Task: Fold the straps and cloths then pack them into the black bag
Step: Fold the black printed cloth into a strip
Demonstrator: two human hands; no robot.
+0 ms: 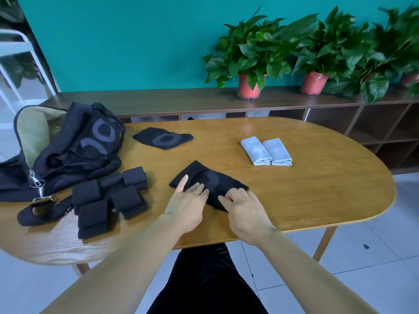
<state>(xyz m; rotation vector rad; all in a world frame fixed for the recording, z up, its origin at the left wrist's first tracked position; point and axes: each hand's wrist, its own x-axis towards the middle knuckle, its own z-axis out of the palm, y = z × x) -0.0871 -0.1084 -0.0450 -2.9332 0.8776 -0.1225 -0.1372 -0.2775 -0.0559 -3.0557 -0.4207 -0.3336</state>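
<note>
A black cloth (209, 180) with a grey ring print lies partly folded near the table's front edge. My left hand (187, 202) presses flat on its left part with fingers spread. My right hand (244, 209) pinches the cloth's near right edge. A second black cloth (163, 138) with the same print lies folded farther back. Two folded light grey cloths (266, 151) sit side by side to the right. Several folded black straps (108, 198) are piled at the left. The open black bag (68, 146) with a tan lining slumps at the far left.
The oval wooden table (317, 189) ends close to my body. A black strap loop with metal clips (40, 207) lies by the bag. Potted plants (249, 55) stand on a low shelf against the teal wall behind.
</note>
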